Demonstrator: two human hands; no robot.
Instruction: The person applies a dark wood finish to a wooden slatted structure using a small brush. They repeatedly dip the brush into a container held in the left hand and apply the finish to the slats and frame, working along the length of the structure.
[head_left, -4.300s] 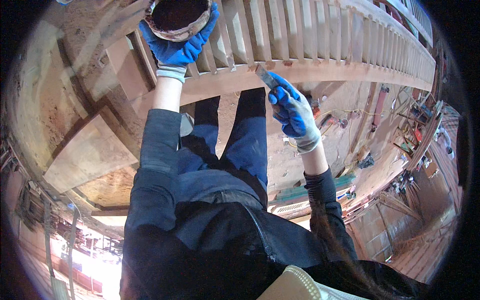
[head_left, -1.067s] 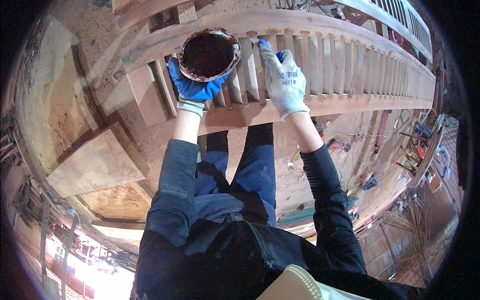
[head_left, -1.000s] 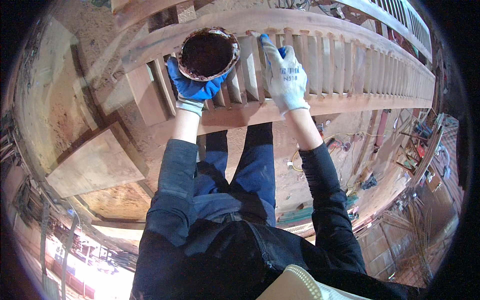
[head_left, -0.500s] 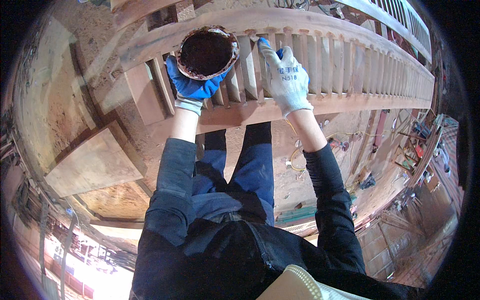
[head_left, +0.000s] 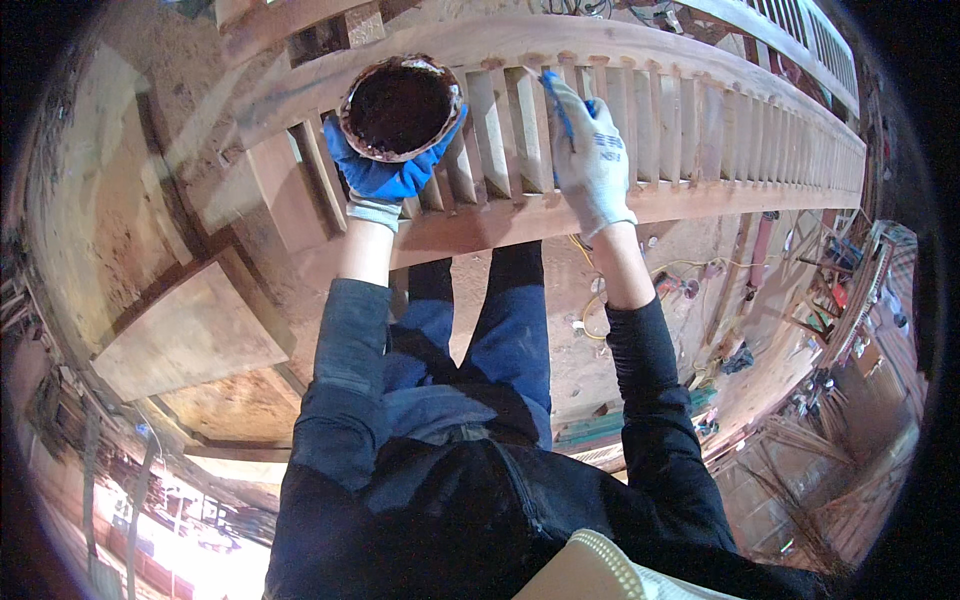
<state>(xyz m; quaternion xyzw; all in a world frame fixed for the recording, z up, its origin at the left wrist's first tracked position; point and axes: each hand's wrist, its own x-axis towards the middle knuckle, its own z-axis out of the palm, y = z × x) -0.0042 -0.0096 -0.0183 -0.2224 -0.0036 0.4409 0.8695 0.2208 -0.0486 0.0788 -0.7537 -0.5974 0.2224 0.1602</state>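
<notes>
A round bowl [head_left: 402, 110] with dark reddish-brown stuff inside and a crusted rim rests in my left hand [head_left: 385, 175], whose blue-palmed glove wraps it from below. The bowl hangs over the left part of a long slatted wooden frame [head_left: 460, 235]. My right hand [head_left: 592, 150], in a white and blue work glove, is closed above the slats with its index finger stretched toward the far rail. A thin, pale tip shows beyond that fingertip; its kind is too small to make out. Brown smears mark several slat ends along the far rail.
A second slatted frame [head_left: 800, 35] lies at the far right. Pale boards [head_left: 195, 330] lie on the left. A yellow cord [head_left: 690, 262] runs across the floor at right, near a cluttered low wooden structure [head_left: 850, 270]. My legs [head_left: 515, 330] stand close to the frame's near rail.
My right hand has moved slightly right and turned, its fingertip off the smeared spot on the far rail. The bowl in my left hand has shifted slightly left.
</notes>
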